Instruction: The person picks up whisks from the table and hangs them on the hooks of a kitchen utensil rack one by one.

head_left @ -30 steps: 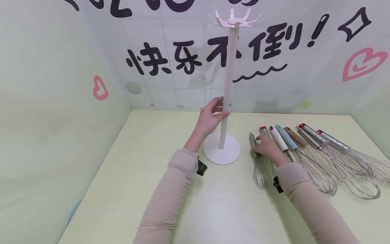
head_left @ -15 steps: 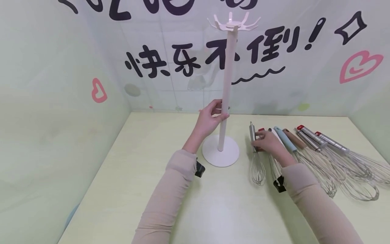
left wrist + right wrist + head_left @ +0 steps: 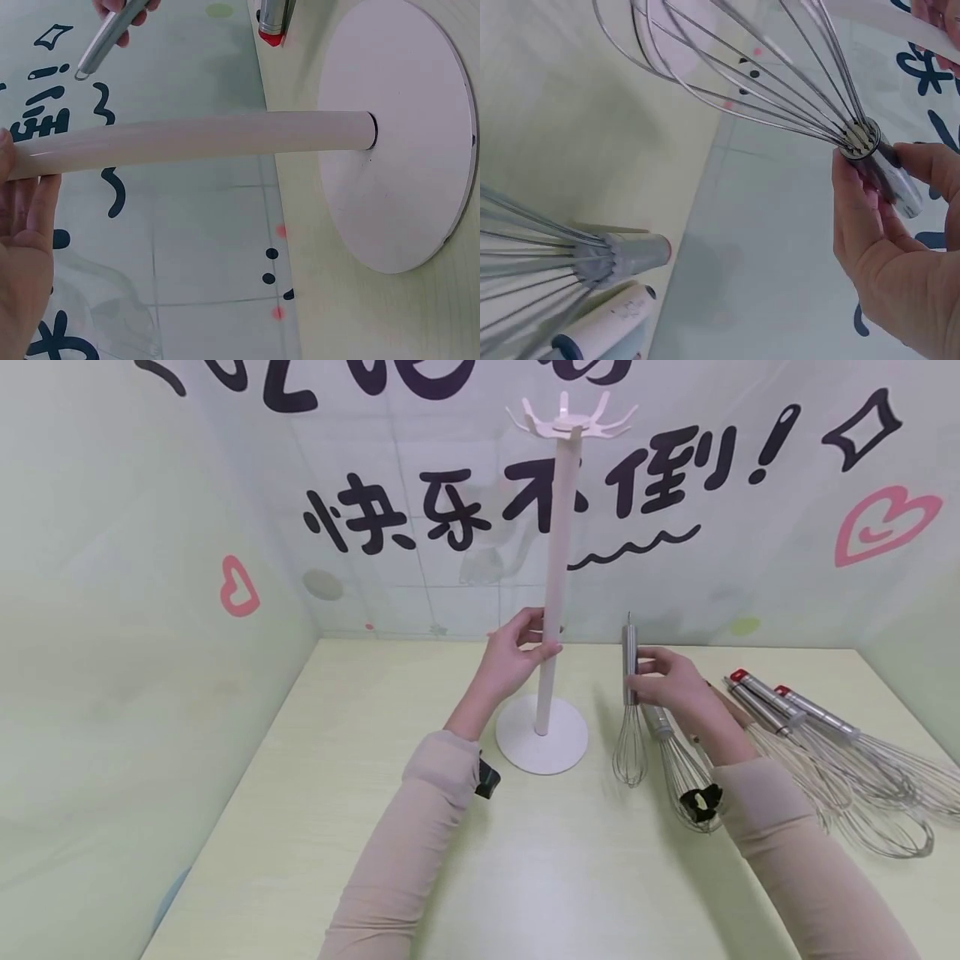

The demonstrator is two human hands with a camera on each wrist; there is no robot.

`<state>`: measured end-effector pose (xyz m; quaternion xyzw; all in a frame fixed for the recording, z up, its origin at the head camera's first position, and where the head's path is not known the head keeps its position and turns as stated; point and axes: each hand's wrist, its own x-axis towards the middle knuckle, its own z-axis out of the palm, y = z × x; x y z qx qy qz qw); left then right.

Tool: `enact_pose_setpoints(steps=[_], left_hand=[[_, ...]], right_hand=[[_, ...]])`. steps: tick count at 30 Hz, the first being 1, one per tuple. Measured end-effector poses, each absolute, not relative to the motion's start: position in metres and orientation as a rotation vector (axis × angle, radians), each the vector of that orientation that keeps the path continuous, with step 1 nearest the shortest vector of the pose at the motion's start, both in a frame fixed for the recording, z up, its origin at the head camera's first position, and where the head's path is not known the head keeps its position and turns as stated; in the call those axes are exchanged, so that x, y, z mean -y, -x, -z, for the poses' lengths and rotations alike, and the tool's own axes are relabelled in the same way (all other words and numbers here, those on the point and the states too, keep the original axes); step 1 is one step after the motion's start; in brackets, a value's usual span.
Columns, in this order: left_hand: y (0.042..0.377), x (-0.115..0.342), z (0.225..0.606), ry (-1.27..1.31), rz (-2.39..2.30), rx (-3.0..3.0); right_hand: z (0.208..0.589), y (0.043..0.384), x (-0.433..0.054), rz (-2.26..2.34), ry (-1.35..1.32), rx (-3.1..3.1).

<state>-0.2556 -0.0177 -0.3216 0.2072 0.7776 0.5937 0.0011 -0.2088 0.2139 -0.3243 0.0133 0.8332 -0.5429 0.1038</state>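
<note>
A white stand (image 3: 557, 552) with a ring of upturned hooks on top and a round base (image 3: 542, 756) stands upright on the table. My left hand (image 3: 508, 658) grips its pole below the middle, thumb on the near side. In my right hand (image 3: 681, 692) a small wire whisk (image 3: 630, 670) hangs nearly upright, wires downward, pinched by its metal handle between thumb and fingers. The right wrist view shows the whisk handle (image 3: 891, 180) along the fingers, the wire loop raised over the table. Its hanging ring points away in the left wrist view, beyond the stand's pole (image 3: 210, 139).
Several more whisks lie in a row on the table at right, including a metal-handled whisk (image 3: 678, 768) under my right arm and red-capped ones (image 3: 768, 693). A white-handled whisk (image 3: 607, 322) shows in the right wrist view. A printed cloth (image 3: 420, 585) rises behind.
My right hand has lifted the small whisk off the table, raising it up and slightly right. The left hand keeps its grip on the pole.
</note>
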Motion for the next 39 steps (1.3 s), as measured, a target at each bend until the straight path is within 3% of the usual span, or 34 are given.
enact_pose_setpoints(steps=[39], left_hand=[[0.258,0.019,0.322,-0.644,-1.863,-2.429]], right_hand=[[0.228,0.195,-0.203,2.400,0.240,-2.346]])
